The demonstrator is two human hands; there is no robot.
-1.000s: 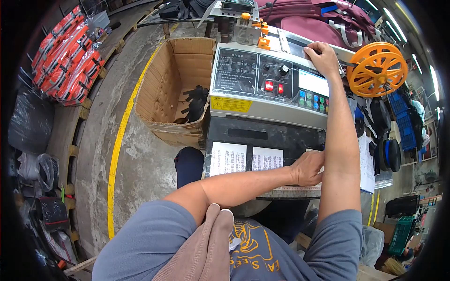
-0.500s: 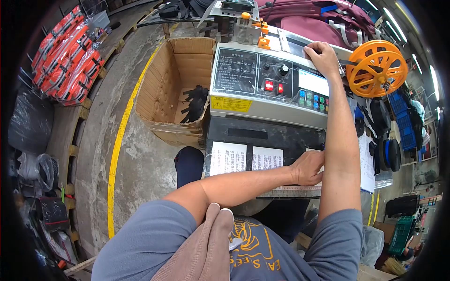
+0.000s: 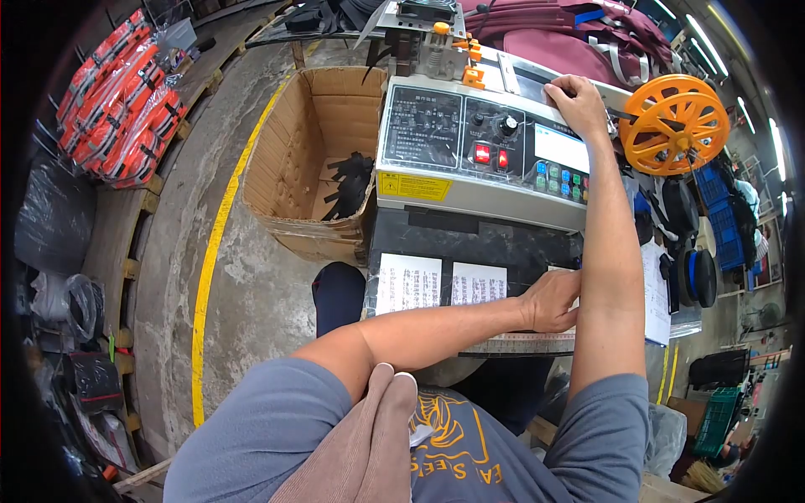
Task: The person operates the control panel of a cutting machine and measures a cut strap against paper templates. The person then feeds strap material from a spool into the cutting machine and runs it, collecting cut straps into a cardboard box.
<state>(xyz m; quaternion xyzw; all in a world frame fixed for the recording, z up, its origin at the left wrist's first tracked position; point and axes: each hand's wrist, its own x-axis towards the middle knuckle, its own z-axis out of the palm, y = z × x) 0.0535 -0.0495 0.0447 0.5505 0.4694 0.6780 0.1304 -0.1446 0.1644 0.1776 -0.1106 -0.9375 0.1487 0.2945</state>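
Note:
My right hand [image 3: 576,102] rests at the top edge of the control-panel machine [image 3: 482,197], its fingers curled near a dark plate [image 3: 530,89]. Anything between those fingers is hidden. My left hand [image 3: 551,302] lies on the dark tabletop [image 3: 495,243] near its front edge, beside a ruler strip [image 3: 524,342]. The right forearm covers its fingertips. Two written paper sheets [image 3: 408,283] lie left of that hand. A thin black strip [image 3: 371,65] hangs from the machine's left end. An orange reel [image 3: 676,124] stands at the right end.
An open cardboard box [image 3: 289,159] holding black strips [image 3: 350,186] stands left of the machine. Maroon bags [image 3: 545,46] lie behind it. Black rolls [image 3: 698,277] are at the right. Wrapped orange goods [image 3: 122,105] are on pallets beyond a yellow floor line [image 3: 220,226].
A black strip now hangs out at the machine's left end above the box. The dark strip-like patch on the tabletop appears closer to the machine. Both hands have hardly moved.

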